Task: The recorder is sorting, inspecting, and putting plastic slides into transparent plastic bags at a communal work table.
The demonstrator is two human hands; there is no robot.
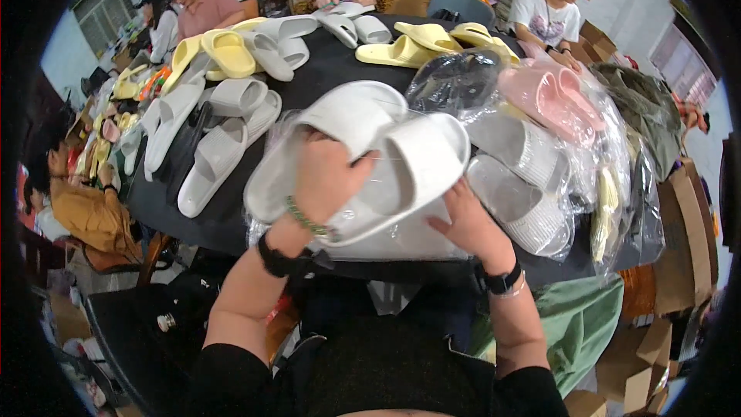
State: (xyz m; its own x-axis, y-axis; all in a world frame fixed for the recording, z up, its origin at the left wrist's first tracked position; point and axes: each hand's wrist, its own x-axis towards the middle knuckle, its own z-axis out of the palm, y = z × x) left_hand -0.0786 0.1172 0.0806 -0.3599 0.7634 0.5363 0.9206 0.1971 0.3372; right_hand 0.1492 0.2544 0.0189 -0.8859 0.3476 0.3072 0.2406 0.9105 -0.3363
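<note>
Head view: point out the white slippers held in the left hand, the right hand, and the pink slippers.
White slippers (434, 150): head view, on the nearer slipper's strap.
Right hand (474, 221): head view, on its back.
Pink slippers (529, 96): head view, on the left one's strap.

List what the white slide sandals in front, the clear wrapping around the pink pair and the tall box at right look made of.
White slide sandals: probably moulded foam or soft plastic; matte, thick, smooth.
Clear wrapping: apparently thin plastic film; glossy, with creases and bright glints.
Tall box: likely corrugated cardboard; dull brown, with flat panels and folded edges.
</note>
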